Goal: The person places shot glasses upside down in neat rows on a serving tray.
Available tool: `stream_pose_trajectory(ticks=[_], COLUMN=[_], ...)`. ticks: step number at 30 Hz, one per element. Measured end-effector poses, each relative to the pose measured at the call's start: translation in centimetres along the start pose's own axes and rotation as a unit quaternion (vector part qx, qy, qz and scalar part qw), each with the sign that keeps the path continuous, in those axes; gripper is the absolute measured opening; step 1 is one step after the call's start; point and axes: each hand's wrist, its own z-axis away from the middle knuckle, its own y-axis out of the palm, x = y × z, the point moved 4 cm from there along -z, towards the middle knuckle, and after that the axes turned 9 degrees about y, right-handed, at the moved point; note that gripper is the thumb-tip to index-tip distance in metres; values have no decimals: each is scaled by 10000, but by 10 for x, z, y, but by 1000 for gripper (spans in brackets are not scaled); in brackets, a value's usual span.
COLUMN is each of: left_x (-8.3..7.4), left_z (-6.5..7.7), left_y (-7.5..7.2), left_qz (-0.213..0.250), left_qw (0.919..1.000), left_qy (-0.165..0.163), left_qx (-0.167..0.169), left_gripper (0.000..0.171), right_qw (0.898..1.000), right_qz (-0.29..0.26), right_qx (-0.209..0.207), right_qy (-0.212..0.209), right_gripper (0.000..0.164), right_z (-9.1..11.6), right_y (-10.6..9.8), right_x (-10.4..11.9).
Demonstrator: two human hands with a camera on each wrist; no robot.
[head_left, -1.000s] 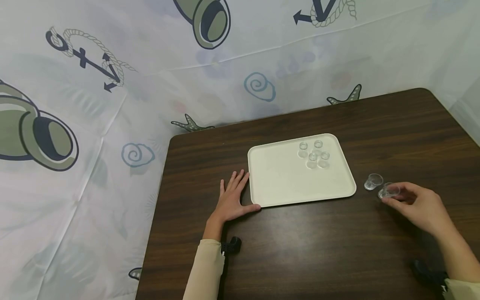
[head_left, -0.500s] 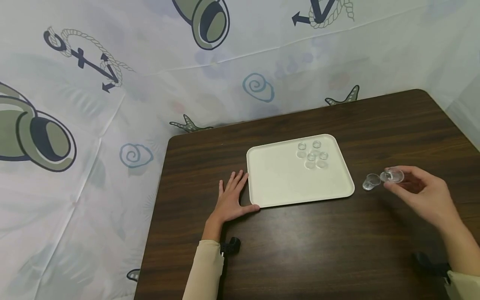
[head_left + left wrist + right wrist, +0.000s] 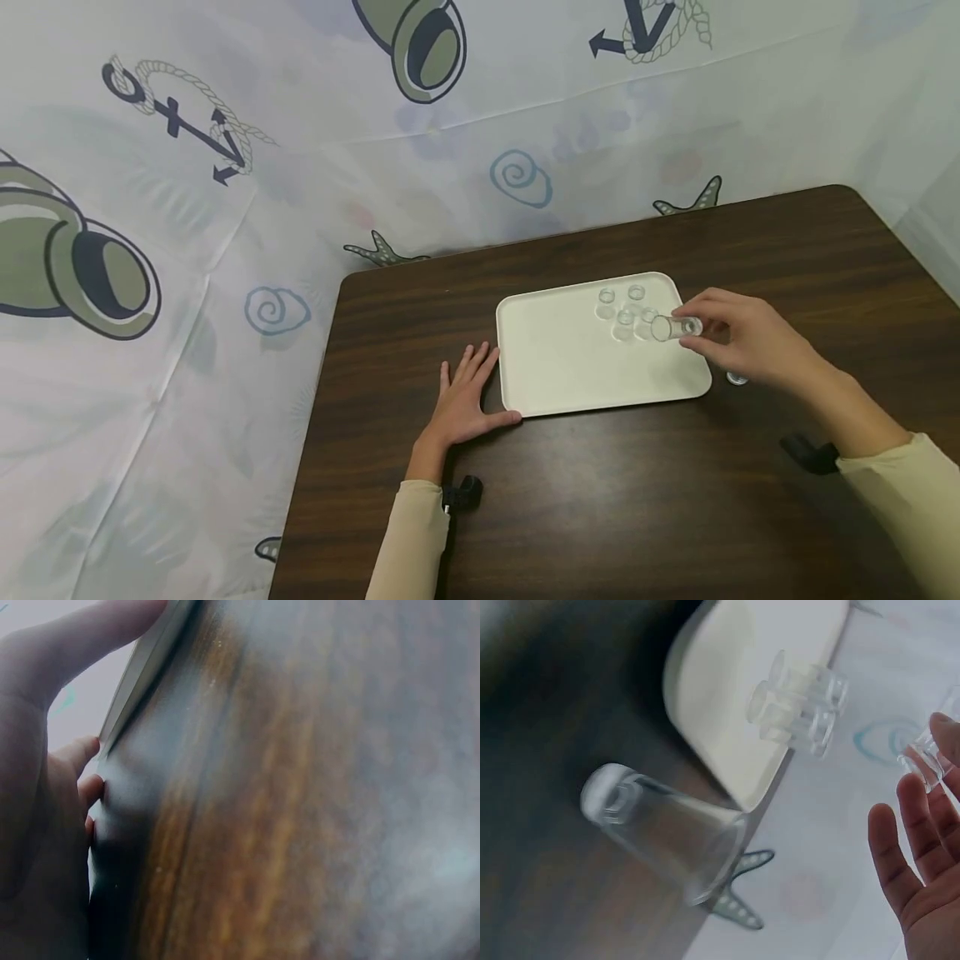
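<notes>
My right hand pinches a clear shot glass between thumb and fingers, tipped on its side with the mouth to the left. It hangs above the right part of a cream tray. On the tray several like shot glasses stand in a cluster, mouth down. My left hand lies spread at the tray's left side, thumb at the near corner and fingertips at the edge. Another shot glass stands upright on the table right of the tray, mostly hidden by the right hand in the head view.
The brown wood-grain table has rounded far corners. Behind it and to the left hangs a pale cloth printed with anchors, shells and starfish. A black strap device sits at the left wrist, another at the right.
The right hand has lifted the shot glass off the table, carried it left over the tray and turned it sideways. The left hand and tray stay in place.
</notes>
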Motion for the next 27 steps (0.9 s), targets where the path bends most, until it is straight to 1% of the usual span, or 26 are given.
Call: stream_pose_trajectory(ticks=[4,11,17,23,25,27], left_x=[1,2,1,0,0,0], left_z=[0,0,-1,0,0,0], left_y=[1,1,0,1,1,1], left_qz=[-59,-63,-69,-38,-23,-15], left_qw=[10000,10000,9999,10000,10000,10000], left_qy=[2,-17,-49,-40,-47,-56], left_qx=[-12,75,58,63,77,81], left_gripper=[111,113,112,112,111,111], right_qw=[9975,9877,9790,9662,9633,9619], right_qz=[499,1106,1481,1876,1950,1988], right_qx=[360,774,937,1221,1219,1118], right_qy=[-355,-787,-1045,-1275,-1388,-1508], right_gripper=[33,31,27,25,25,24], right_z=[-21,-48,-67,-79,-82,-84], right_y=[14,41,63,82,86,90], right_x=[9,19,21,25,27,29])
